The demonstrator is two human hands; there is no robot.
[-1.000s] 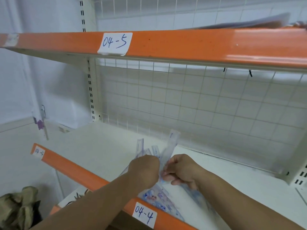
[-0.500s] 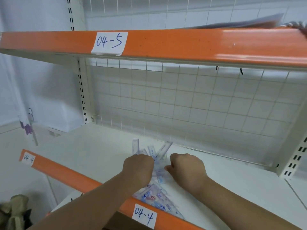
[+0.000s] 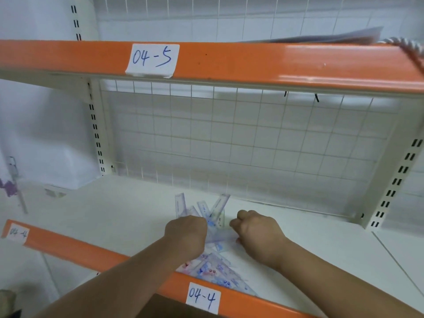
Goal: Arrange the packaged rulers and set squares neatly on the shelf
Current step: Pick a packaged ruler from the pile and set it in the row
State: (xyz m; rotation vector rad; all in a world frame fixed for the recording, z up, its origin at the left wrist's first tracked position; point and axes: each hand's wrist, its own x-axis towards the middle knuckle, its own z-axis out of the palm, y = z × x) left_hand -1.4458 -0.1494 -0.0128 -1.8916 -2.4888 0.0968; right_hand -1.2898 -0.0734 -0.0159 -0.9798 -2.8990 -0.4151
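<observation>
Clear, blue-printed packaged rulers (image 3: 220, 204) fanned toward the white shelf's (image 3: 119, 214) back edge, left hand (image 3: 186, 237) gripping them, right hand (image 3: 258, 235) curled alongside, its grasp unclear.

On the shelf (image 3: 119, 214), ruler packs (image 3: 215, 270) lie between left hand (image 3: 185, 235) and right hand (image 3: 257, 232).

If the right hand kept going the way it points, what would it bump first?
The clear plastic packaged rulers fanned out of the left hand. The right hand points forward-left at them and may be touching them; I can't tell.
</observation>
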